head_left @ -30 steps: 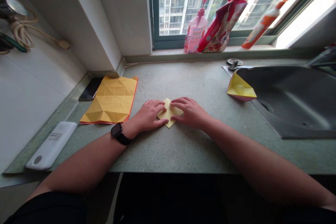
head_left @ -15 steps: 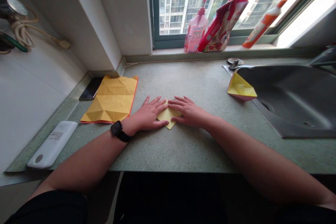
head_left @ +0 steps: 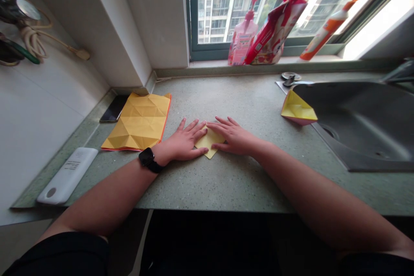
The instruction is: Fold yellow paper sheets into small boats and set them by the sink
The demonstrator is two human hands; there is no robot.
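A small folded piece of pale yellow paper (head_left: 208,141) lies flat on the counter with one corner pointing at me. My left hand (head_left: 185,141) rests on its left side, fingers spread and flat, a dark watch on the wrist. From the other side my right hand (head_left: 235,138) presses on the paper with outstretched fingers. The fingertips of both hands come close together near the paper's far corner. Parts of its left and right sides are hidden under the fingers.
Creased orange-yellow sheets (head_left: 139,120) lie at the left, beside a dark phone (head_left: 114,108) and a white power bank (head_left: 68,176). A folded yellow and pink paper shape (head_left: 298,110) stands by the sink (head_left: 362,164). A pink pump bottle (head_left: 242,41) stands on the windowsill.
Both hands stay on the folded paper with barely any movement. The whole view has shifted very slightly.
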